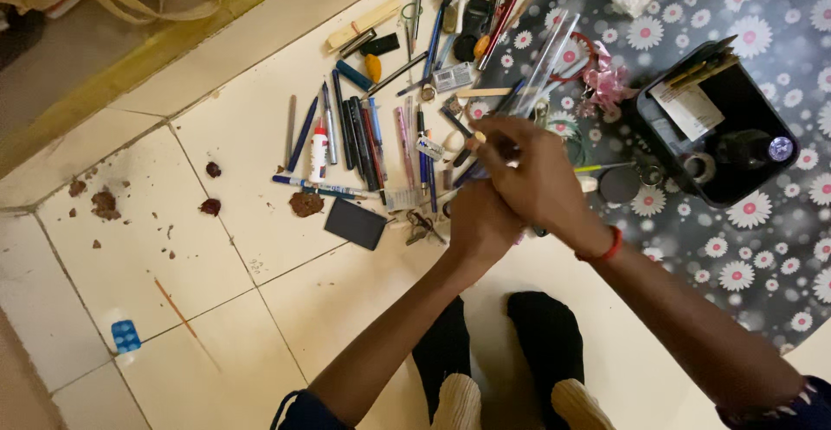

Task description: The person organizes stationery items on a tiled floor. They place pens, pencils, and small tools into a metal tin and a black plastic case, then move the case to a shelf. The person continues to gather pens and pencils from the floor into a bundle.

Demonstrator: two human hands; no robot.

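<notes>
Both hands are meeting above the tiled floor (216, 248). The right hand (532, 175) is lying over the left hand (479, 221), its fingers (495, 131) closing around a bundle of pens (530, 93) with clear and blue barrels slanting up to the right. The left hand's fingers are sitting under the right hand; whether they are gripping anything cannot be told. A red wristband (606, 248) is circling the right wrist. Just beyond the hands, a row of pens and markers (363, 140) is lying scattered, a dark flat card (356, 223) beside it. A black tray (723, 131) is resting on the flowered mat (762, 248), to the right.
</notes>
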